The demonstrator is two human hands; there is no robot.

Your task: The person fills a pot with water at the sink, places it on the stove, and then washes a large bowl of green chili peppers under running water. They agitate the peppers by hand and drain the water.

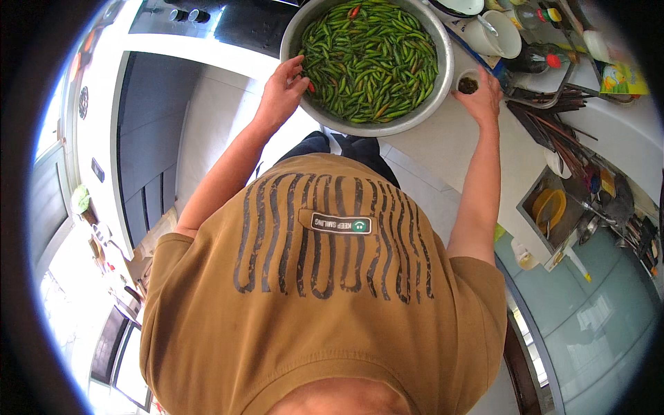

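Observation:
Before me stands a large metal basin (442,67) full of green chili peppers (371,67), with a few red ones among them. My left hand (282,91) is at the basin's left rim, its fingers bent over the edge beside a red chili (311,86); whether it grips anything I cannot tell. On the other side, my right hand (481,96) has its thumb and fingers around a small white cup (460,78) with dark bits inside. The cup is on or just above the pale countertop, close to the basin's right rim.
A white bowl with a spoon (498,36), bottles with red caps (537,58) and a bundle of chopsticks (557,111) crowd the right side. A yellow strainer or bowl (549,207) sits in a small sink or bin nearer me. A black cooktop (249,23) lies at upper left.

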